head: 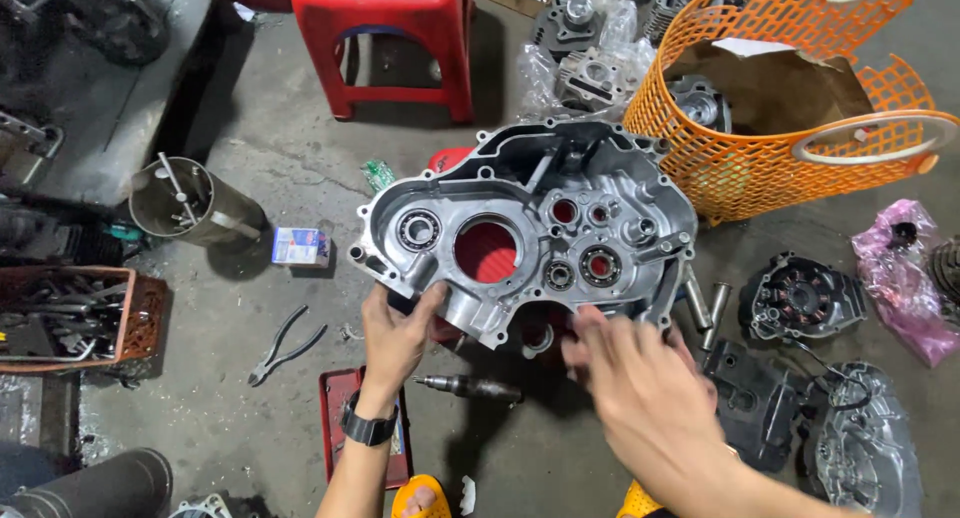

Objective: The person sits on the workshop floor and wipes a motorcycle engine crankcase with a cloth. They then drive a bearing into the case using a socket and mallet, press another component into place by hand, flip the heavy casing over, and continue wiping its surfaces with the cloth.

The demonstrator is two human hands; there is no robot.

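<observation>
Gripping the aluminium crankcase half (530,233) at its near-left corner, the left hand (395,333) clamps thumb over the rim and fingers underneath, wrist bent back, black watch (368,428) facing up. Casting held clear of the concrete floor (250,148), inner face toward the camera, long axis running left to right with the right end tipped slightly far. Position: centre of the scene, just far of both hands, near of the red stool (385,38) and left of the orange mesh basket (790,108).

Right hand (640,388) spread flat, palm down, fingers extended toward the near-right edge of the casting, fingertips at or just under that edge. Motion blur present; actual contact cannot be told. Nothing grasped in this hand.

Nearer hand: the left, already bearing the load at one end. Right hand slightly nearer the camera and lower, approaching from the near-right side, so the unsupported end of the long axis lies directly far of its fingertips.

Surrounding items on the floor:
- pliers (285,346), left of the left hand;
- a small blue and white box (300,246), further left;
- a metal cylinder (190,203), far left;
- a dark stator assembly (800,298) and a grey engine cover (865,448), right;
- a steel shaft (468,387), lying between the forearms.
</observation>
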